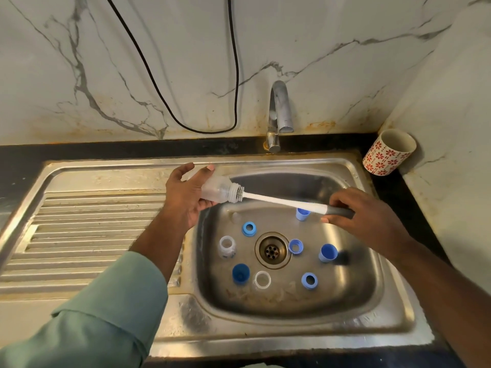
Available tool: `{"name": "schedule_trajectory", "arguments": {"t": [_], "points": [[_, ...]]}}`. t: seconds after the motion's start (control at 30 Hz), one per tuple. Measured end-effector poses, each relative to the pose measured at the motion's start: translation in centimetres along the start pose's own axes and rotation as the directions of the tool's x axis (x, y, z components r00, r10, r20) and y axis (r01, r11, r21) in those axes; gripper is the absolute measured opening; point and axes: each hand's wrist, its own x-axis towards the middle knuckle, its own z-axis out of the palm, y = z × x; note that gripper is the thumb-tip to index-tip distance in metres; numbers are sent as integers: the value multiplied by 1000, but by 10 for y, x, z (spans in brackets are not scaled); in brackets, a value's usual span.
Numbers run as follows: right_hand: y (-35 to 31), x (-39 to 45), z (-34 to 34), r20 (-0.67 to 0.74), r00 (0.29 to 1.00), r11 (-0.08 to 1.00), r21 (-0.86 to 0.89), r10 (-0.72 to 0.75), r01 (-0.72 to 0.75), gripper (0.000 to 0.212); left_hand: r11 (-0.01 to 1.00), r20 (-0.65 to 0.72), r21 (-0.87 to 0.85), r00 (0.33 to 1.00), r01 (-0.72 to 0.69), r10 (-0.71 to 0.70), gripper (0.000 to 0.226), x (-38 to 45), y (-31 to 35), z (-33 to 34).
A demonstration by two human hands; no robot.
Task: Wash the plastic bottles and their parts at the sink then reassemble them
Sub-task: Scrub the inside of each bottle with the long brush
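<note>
Bottle [218,192] above sink [353,166] rim, brush-plugged.

home kitchen, steel sink [366,322] with drainboard, tap [279,112], marble wall, mug [386,152]

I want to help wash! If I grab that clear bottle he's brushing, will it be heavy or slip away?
Probably light: the clear plastic bottle looks thin and empty, and the left hand holds it sideways with ease. It may be slippery, since it is smooth and being scrubbed over the sink. Being round, it would likely roll if laid down.
</note>
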Motion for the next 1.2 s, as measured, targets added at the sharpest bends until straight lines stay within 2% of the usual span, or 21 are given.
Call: {"name": "schedule_trajectory", "arguments": {"t": [0.13, 0.27, 0.37, 0.47, 0.6, 0.67, 0.87, 0.93, 1.07, 1.13, 1.2], "points": [[5, 0, -1, -118, 993, 1000, -14, -27, 26, 21, 1000, -20, -16, 1000, -3, 3, 65, 1, -4, 4], [4, -3, -3, -13, 1000, 999, 53, 2, -1, 47, 1000, -24, -23, 1000, -9, 8, 68, 1, -3, 6], [6, 1, -6, 97, 995, 995, 95, 34, -43, 32, 1000, -26, -1, 1000, -15, 15, 70, 0, -3, 7], [11, 8, -12, 137, 990, 999, 25, -40, 36, 39, 1000, -34, 0, 999, -21, 21, 73, 1, -3, 6], [14, 16, -19, 24, 993, 993, -27, -118, 119, 21, 999, -3, -10, 1000, -31, 31, 74, 0, -2, 5], [13, 19, -19, -6, 993, 991, -72, -116, 115, 23, 999, 12, -31, 999, -40, 41, 74, 0, 0, 6], [8, 17, -17, 193, 980, 994, 100, -52, 33, 31, 997, 14, -38, 997, -69, 70, 76, -1, 5, 8], [11, 17, -17, 174, 983, 998, 34, -63, 58, 39, 997, 18, -45, 997, -69, 70, 74, -2, 5, 8], [12, 17, -16, -9, 996, 995, -20, -93, 93, 25, 997, 13, -50, 998, -60, 61, 71, -4, 4, 6], [12, 16, -16, -2, 995, 995, -36, -98, 98, 29, 997, 13, -53, 998, -63, 64, 70, -4, 5, 5], [10, 13, -15, 71, 994, 996, 6, -85, 85, 28, 996, 6, -41, 997, -73, 73, 70, -4, 6, 4]]}}
